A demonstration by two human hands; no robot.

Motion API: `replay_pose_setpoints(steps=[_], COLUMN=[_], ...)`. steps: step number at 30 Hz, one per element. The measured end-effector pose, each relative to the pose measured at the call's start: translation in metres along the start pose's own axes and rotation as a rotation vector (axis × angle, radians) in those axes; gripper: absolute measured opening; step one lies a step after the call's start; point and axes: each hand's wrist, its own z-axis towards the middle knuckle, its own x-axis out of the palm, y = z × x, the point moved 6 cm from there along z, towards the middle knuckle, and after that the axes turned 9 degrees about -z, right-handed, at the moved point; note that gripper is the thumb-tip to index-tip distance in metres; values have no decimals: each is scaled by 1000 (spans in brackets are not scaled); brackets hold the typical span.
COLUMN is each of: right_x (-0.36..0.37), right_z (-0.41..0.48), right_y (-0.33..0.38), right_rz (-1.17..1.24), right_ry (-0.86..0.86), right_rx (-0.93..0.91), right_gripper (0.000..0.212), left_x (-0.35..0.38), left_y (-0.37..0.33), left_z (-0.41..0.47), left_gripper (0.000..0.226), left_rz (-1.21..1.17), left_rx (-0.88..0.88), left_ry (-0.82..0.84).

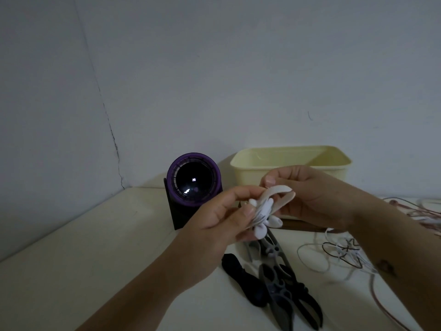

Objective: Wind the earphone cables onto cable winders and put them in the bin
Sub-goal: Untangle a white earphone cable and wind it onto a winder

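A white earphone bundle [262,217] is coiled into a small bunch, its earbuds sticking out below, and my left hand [222,216] pinches it above the table. A beige strap-like cable winder [278,195] wraps over the bundle, and my right hand [307,189] holds its free end. Both hands hover in front of the cream plastic bin [291,161] at the back. Loose white and dark earphone cables [343,254] lie tangled on the table to the right. Several dark and grey winders [279,283] lie on the table below my hands.
A purple round device with a dark glass face [193,180] stands on a black base left of the bin. Pinkish cables [424,213] trail at the right edge. The cream table meets grey walls in the corner at the left.
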Motion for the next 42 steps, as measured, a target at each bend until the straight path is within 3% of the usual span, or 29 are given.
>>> replay_pose_setpoints(steps=[3,6,8,10,14,18,20,26,29,32,38,40,42], right_x=[3,6,6,7,11,13,13,22,23,22,24,24,22], right_z=[-1,-4,-3,-2,-1,-1,0,2,2,4,4,3,2], right_y=[-4,0,8,17,24,24,21,13,12,5,-2,4,12], right_rz=[-156,-391,-543,-620,-606,-581,-596,-661,-650,-514,-244,-296,-414], right_ry=[-10,-72,-157,-248,-352,-439,-467,-500,-455,-371,-196,-223,-371], right_rx=[56,88,46,-18,-91,-120,-113,-111,-95,0,93,43,-42], right_gripper=[4,17,21,15,7,8,8,9,9,9,20,19,11], left_x=[-6,-15,-19,-26,-26,-21,-18,-8,-9,-13,-20,-21,-24], left_y=[-6,-8,-9,-8,-9,-1,6,13,13,14,11,11,12], left_z=[1,4,4,4,4,5,4,2,3,4,5,5,5], left_gripper=[25,37,47,42,43,30,34,45,45,50,39,39,40], left_rz=[60,63,71,98,72,-308,-448,-607,-593,-476,-367,-356,-355], left_rx=[53,69,94,120,133,31,-49,-199,-227,-242,-159,-136,-122], left_ry=[-61,-130,-177,-238,-251,-318,-362,-306,-270,-272,-313,-336,-363])
